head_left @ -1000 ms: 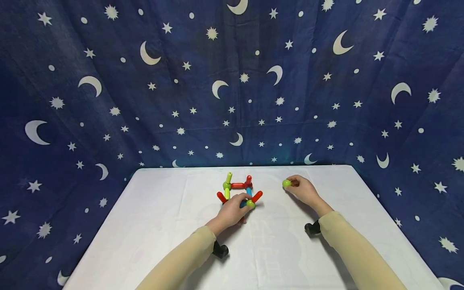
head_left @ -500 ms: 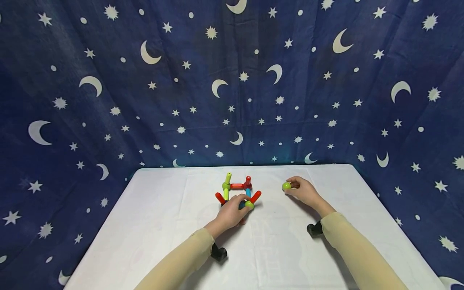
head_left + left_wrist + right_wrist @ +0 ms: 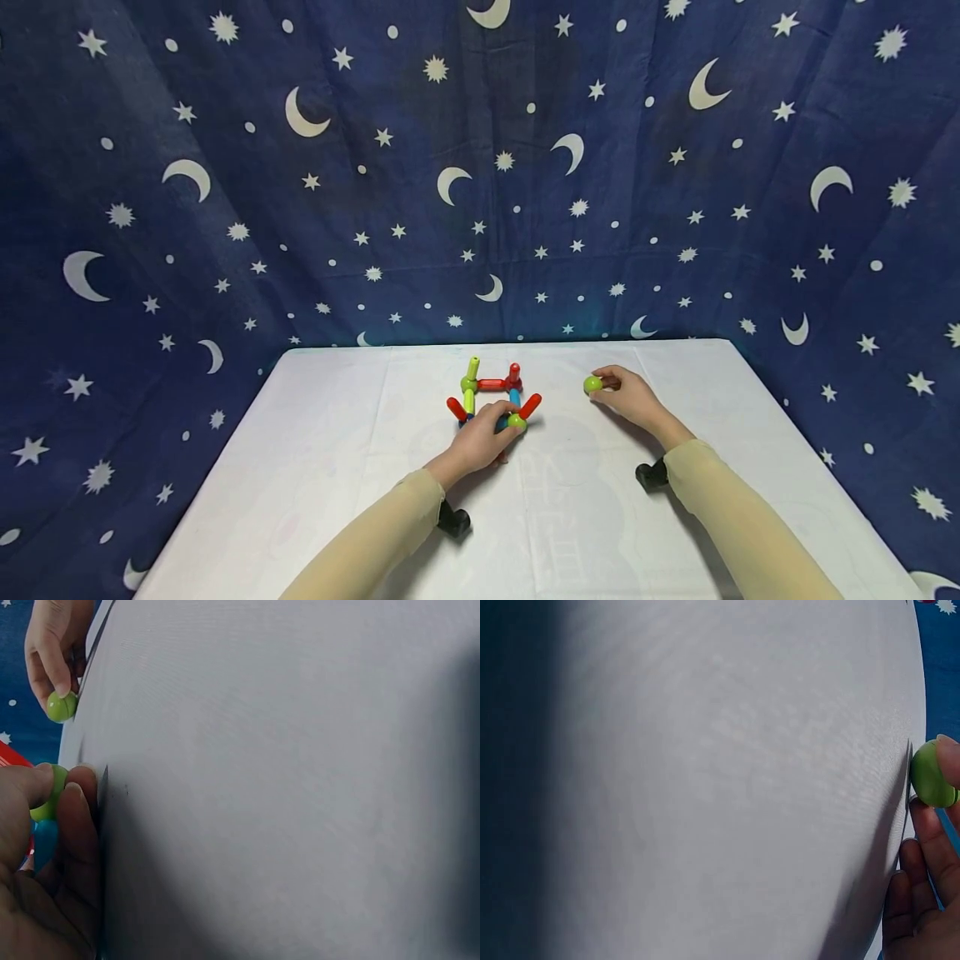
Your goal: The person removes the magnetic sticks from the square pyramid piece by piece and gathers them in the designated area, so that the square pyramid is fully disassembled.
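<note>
Lime-green round plastic ball (image 3: 592, 384): we see a smooth, glossy finish with a bright highlight.
Red, blue and yellow-green rod-and-ball frame (image 3: 491, 385): we read it as smooth plastic, shiny along the red rods.
White cloth-covered surface (image 3: 600, 517): we see matt fabric, faintly creased.
Navy cloth backdrop with pale moons and stars (image 3: 517, 108): we find it matt and softly wrinkled.
Beige cloth sleeves (image 3: 367, 537): we see smooth, matt fabric.
Black rounded wrist pieces (image 3: 455, 522): we see smooth, plastic-looking material.
</note>
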The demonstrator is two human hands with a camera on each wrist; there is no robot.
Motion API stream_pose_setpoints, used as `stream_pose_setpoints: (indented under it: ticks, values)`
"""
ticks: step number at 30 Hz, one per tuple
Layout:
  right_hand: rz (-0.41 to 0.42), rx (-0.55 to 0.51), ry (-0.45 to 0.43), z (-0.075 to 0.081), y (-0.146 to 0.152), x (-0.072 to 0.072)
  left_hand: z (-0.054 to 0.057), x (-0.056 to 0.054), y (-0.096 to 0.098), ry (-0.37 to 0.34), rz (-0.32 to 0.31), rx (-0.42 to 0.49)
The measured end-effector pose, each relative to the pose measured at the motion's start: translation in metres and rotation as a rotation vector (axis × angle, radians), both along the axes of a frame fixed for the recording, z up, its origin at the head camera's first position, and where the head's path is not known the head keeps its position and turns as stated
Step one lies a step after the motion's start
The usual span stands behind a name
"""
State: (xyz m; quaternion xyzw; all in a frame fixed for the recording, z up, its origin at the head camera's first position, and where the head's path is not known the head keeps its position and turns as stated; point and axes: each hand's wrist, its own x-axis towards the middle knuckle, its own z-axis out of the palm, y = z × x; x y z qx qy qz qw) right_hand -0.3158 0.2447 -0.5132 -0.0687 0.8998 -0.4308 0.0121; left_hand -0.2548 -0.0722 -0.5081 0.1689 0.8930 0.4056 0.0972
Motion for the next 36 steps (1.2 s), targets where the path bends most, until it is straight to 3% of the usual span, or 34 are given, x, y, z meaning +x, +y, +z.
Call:
stream_pose_setpoints:
  ticks: [16,21,26,29,32,36]
  values:
    - [-0.020,0.006,0.008,0.005,0.000,0.004,0.001,0.001,-0.001,0.017,-0.013,-0.080]
    - [-0.040,-0.060,0.088,0.014,-0.007,0.013,0.000,0.002,0.000,0.025,-0.018,-0.090]
    - [0.035,-0.151,0.130,0.019,-0.034,0.025,-0.003,0.001,-0.001,0.036,-0.018,-0.103]
    - [0.111,-0.183,0.080,0.018,-0.054,0.033,-0.004,0.001,-0.001,0.047,-0.016,-0.113]
    - [0.176,-0.243,-0.034,0.016,-0.072,0.040,-0.004,0.001,-0.001,0.044,-0.012,-0.114]
    - [0.171,-0.333,-0.170,0.012,-0.090,0.047,-0.002,0.001,0.001,0.028,-0.015,-0.110]
